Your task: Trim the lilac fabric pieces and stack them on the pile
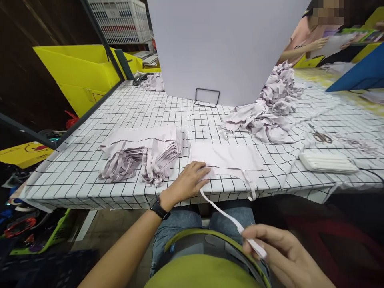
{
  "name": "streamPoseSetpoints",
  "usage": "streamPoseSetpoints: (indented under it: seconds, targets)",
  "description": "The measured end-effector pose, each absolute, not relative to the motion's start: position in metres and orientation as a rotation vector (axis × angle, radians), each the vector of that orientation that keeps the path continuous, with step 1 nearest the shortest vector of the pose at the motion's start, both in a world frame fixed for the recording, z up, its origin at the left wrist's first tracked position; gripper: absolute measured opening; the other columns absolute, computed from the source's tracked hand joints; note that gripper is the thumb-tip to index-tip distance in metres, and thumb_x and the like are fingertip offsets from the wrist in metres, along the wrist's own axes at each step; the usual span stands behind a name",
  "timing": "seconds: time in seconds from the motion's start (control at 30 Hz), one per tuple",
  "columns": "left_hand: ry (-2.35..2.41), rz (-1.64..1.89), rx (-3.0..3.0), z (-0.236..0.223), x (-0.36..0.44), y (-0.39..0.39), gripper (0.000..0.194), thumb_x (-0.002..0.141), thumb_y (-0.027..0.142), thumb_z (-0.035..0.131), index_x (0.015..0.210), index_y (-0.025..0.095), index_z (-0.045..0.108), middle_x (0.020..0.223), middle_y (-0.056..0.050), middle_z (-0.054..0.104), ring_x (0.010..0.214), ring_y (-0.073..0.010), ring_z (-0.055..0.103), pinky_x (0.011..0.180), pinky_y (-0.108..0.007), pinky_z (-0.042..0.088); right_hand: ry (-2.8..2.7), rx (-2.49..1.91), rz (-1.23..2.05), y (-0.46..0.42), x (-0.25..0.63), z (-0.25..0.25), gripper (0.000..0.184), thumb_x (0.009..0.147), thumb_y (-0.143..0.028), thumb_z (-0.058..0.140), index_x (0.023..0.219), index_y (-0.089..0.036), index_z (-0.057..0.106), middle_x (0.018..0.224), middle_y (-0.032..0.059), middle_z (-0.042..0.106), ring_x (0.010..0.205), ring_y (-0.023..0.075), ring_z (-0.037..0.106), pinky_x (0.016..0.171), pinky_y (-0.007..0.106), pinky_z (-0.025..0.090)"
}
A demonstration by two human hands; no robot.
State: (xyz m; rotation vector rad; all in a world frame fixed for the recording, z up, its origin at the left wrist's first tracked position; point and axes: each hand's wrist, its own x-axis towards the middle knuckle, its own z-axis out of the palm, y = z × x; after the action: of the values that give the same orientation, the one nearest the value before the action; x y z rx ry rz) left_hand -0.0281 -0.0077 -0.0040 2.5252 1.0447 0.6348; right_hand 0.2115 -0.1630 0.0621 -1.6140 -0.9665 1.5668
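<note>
A pale pink garment with thin straps (pixel 228 156), like a camisole, lies flat at the table's front edge. My left hand (pixel 192 178) rests on its left end, fingers lying flat and a little spread. From under that hand a long strap (pixel 220 210) runs down off the table. My right hand (pixel 270 244), held low in front of my lap, pinches the strap's far part between thumb and fingers. The other strap (pixel 252 192) hangs in a loop over the edge. Left of the garment sits a neat stack of similar pieces (pixel 141 138), their straps bunched at the front.
Crumpled pale garments (pixel 261 122) lie behind, against a large upright board (pixel 210 48) with a wire stand. To the right are scissors (pixel 322 137) and a white corded device (pixel 327 163). Yellow bins (pixel 81 72) stand left. Another person (pixel 303 44) handles fabric at the back right.
</note>
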Motion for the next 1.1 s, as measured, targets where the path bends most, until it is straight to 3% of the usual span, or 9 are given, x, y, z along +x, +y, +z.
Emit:
streamPoseSetpoints:
  seconds: [0.13, 0.23, 0.33, 0.5, 0.7, 0.9, 1.1]
  targets:
    - [1.034, 0.973, 2.311, 0.01, -0.02, -0.028, 0.027, 0.102, 0.019, 0.048, 0.126, 0.023, 0.06, 0.139, -0.013, 0.057, 0.133, -0.0262, 0.051, 0.112, -0.051, 0.044, -0.933, -1.495, 1.578, -0.134, 0.192, 0.058, 0.038, 0.068, -0.053, 0.087, 0.088, -0.021, 0.083, 0.08, 0.0093, 0.08, 0.077, 0.0242, 0.073, 0.075, 0.033, 0.06]
    - [0.943, 1.072, 2.025, 0.033, -0.014, -0.049, 0.021, 0.099, 0.014, 0.052, 0.112, 0.022, 0.067, 0.118, -0.011, 0.066, 0.116, -0.0231, 0.061, 0.097, -0.04, 0.053, -1.047, -1.472, 1.527, -0.115, 0.188, 0.049, 0.037, 0.073, -0.054, 0.083, 0.09, -0.021, 0.085, 0.079, 0.0091, 0.08, 0.077, 0.0249, 0.073, 0.076, 0.035, 0.06]
    - [0.885, 1.004, 1.857, 0.05, -0.009, -0.065, 0.018, 0.095, 0.012, 0.057, 0.106, 0.022, 0.068, 0.1, -0.007, 0.069, 0.1, -0.0209, 0.064, 0.088, -0.035, 0.054, -1.196, -1.461, 1.439, -0.103, 0.189, 0.039, 0.036, 0.08, -0.054, 0.077, 0.09, -0.021, 0.085, 0.074, 0.0072, 0.077, 0.074, 0.024, 0.07, 0.073, 0.034, 0.059]
    - [0.877, 1.008, 1.864, 0.049, -0.004, -0.068, 0.017, 0.09, 0.009, 0.062, 0.104, 0.02, 0.066, 0.095, -0.005, 0.069, 0.091, -0.0195, 0.062, 0.081, -0.033, 0.051, -1.303, -1.44, 1.382, -0.095, 0.189, 0.025, 0.035, 0.085, -0.053, 0.071, 0.08, -0.021, 0.082, 0.071, 0.0035, 0.066, 0.07, 0.0194, 0.06, 0.065, 0.028, 0.052]
    - [0.91, 0.96, 2.044, 0.046, -0.001, -0.061, 0.014, 0.099, 0.014, 0.051, 0.094, 0.02, 0.062, 0.085, -0.006, 0.065, 0.084, -0.0197, 0.057, 0.076, -0.035, 0.047, -1.453, -1.41, 1.321, -0.089, 0.192, 0.021, 0.032, 0.091, -0.05, 0.064, 0.085, -0.025, 0.082, 0.078, 0.0042, 0.062, 0.069, 0.018, 0.057, 0.059, 0.027, 0.048]
    - [1.144, 0.698, 1.869, 0.048, 0.001, -0.054, 0.014, 0.096, 0.015, 0.052, 0.084, 0.021, 0.055, 0.086, -0.003, 0.063, 0.085, -0.0191, 0.059, 0.074, -0.031, 0.048, -1.191, -1.489, 1.613, -0.087, 0.182, 0.027, 0.041, 0.083, -0.06, 0.071, 0.084, -0.02, 0.079, 0.059, 0.0012, 0.065, 0.054, 0.017, 0.063, 0.053, 0.026, 0.053]
    - [1.235, 0.546, 1.728, 0.05, 0.003, -0.042, 0.013, 0.09, 0.014, 0.06, 0.079, 0.02, 0.059, 0.085, 0.0, 0.066, 0.082, -0.0177, 0.06, 0.074, -0.03, 0.046, -1.03, -1.522, 1.586, -0.08, 0.17, 0.032, 0.046, 0.075, -0.064, 0.076, 0.072, -0.018, 0.072, 0.054, -0.0014, 0.061, 0.045, 0.0129, 0.061, 0.043, 0.021, 0.047]
